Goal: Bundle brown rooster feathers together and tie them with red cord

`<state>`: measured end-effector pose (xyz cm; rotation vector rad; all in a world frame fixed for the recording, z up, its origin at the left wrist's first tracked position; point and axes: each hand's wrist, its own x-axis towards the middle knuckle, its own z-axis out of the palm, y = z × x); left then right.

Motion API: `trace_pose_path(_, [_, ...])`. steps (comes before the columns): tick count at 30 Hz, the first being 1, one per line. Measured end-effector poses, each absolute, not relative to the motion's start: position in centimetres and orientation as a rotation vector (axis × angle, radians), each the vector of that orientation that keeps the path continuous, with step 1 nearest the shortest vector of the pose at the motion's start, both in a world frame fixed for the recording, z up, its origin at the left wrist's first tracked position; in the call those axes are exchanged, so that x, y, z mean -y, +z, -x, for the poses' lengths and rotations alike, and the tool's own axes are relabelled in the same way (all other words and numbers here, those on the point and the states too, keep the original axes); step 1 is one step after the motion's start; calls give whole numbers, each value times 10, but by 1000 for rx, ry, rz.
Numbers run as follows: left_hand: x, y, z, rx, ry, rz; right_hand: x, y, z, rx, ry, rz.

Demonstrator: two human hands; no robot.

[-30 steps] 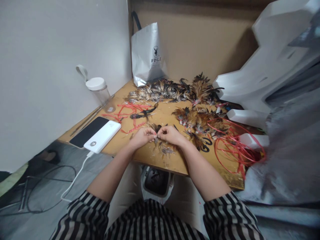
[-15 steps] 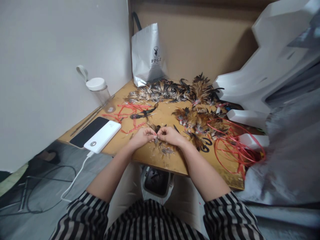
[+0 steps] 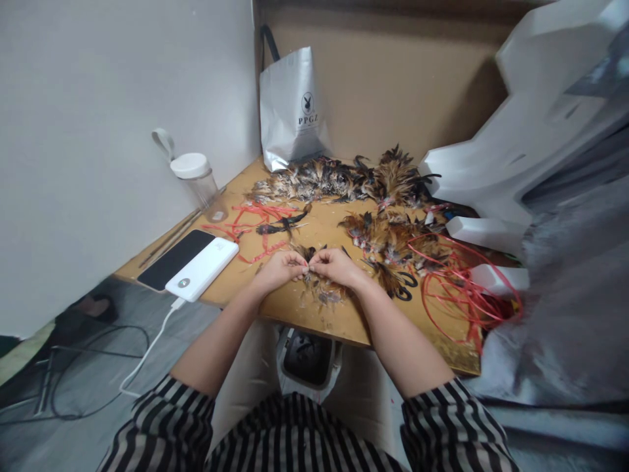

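Fingertips together, my left hand (image 3: 279, 270) and my right hand (image 3: 338, 267) meet near the front of the wooden table. Both are closed in a pinch on a small feather bunch (image 3: 305, 250), whose dark tips stick out beyond the fingers. A speck of red shows at the pinch; what it is I cannot make out. Loose brown and grey feathers (image 3: 328, 295) lie below my right hand. Black-handled scissors (image 3: 407, 286) rest to the right, partly under a brown feather tuft (image 3: 386, 276).
Rows of feather bunches (image 3: 319, 178) lie across the back, more (image 3: 388, 237) at right beside tangled red plastic string (image 3: 449, 301). Red strips (image 3: 265, 246), a phone (image 3: 171, 262), a cabled white power bank (image 3: 202, 267) and a bottle (image 3: 199, 183) are at left. A silver bag (image 3: 289, 111) stands behind.
Almost nothing differs. Both hands keep the same pinch at the same spot, and the view has shifted very slightly.
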<state>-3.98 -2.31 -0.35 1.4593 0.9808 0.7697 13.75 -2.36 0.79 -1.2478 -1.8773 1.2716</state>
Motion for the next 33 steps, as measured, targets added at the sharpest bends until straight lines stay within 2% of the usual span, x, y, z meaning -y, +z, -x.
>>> trace_pose_path(6, [21, -1, 38, -1028, 760, -1376, 25, 13, -139, 1897, 1173, 1308])
trace_pose_path(22, [21, 11, 40, -1072, 741, -1234, 27, 14, -139, 1965, 1270, 1181])
trace_pose_path(28, [23, 6, 42, -1015, 775, -1267, 26, 13, -137, 1887, 1241, 1237])
trace_pose_path(33, [27, 8, 41, -1034, 789, -1307, 26, 7, -133, 2043, 1137, 1220])
